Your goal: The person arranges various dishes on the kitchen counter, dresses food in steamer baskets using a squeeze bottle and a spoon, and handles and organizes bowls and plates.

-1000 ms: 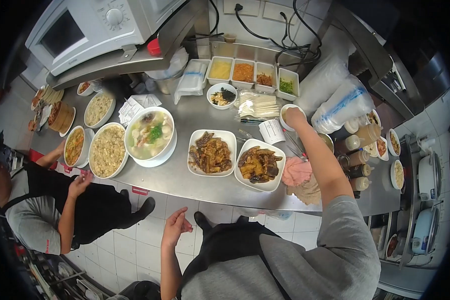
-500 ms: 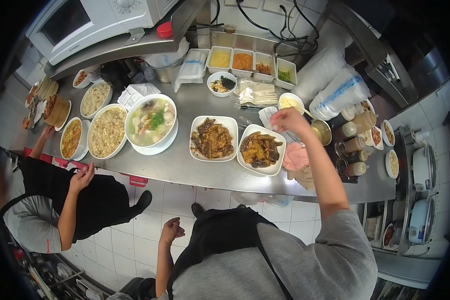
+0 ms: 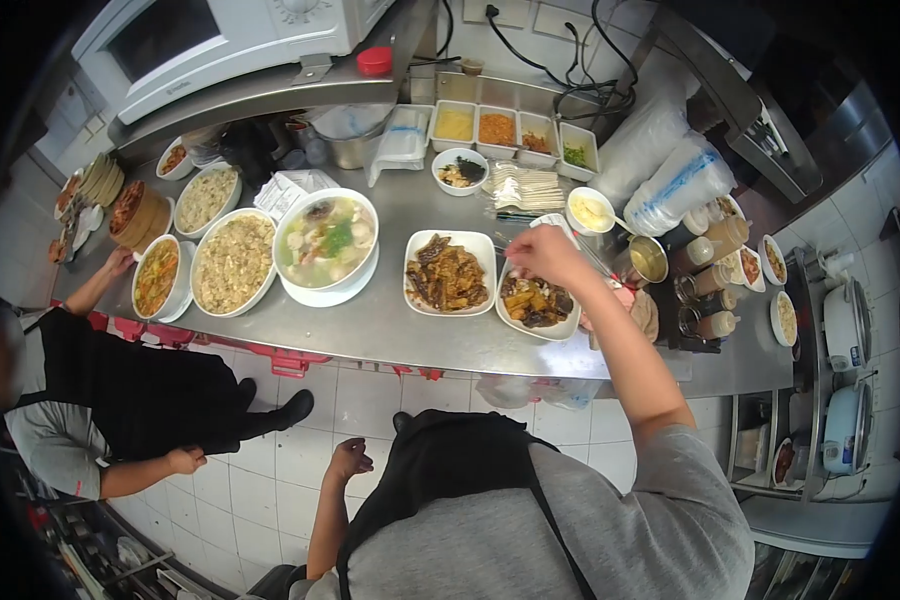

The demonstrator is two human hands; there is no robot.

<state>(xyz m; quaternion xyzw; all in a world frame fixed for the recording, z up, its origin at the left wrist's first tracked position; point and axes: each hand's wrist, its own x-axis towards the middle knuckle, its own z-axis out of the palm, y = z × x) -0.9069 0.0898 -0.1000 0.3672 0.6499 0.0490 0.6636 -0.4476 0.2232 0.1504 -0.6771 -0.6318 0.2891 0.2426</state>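
My right hand (image 3: pixel 547 256) is above the right-hand square white dish (image 3: pixel 562 330) of brown, sauced food, its fingers pinched together. Whatever is between the fingertips is too small or hidden to make out. Just left of it stands a second square white dish (image 3: pixel 413 303) with similar brown pieces. My left hand (image 3: pixel 350 459) hangs low in front of the counter, away from the food, fingers loosely bent and apart, holding nothing. Behind the dishes are wooden-looking paper-wrapped sticks (image 3: pixel 525 190) and a small bowl of pale yellow food (image 3: pixel 591 211).
A large soup bowl (image 3: pixel 326 240) and a bowl of fried rice (image 3: pixel 234 262) stand to the left. Topping tubs (image 3: pixel 497 130) line the back; sauce bottles (image 3: pixel 715 290) and a metal pot (image 3: pixel 648 260) are right. A co-worker (image 3: pixel 130 390) stands left, one hand by a bowl.
My right hand has moved left, from beside the right-hand dish to above it. The co-worker's nearer hand has dropped lower. The view has shifted slightly, and my left hand still hangs low.
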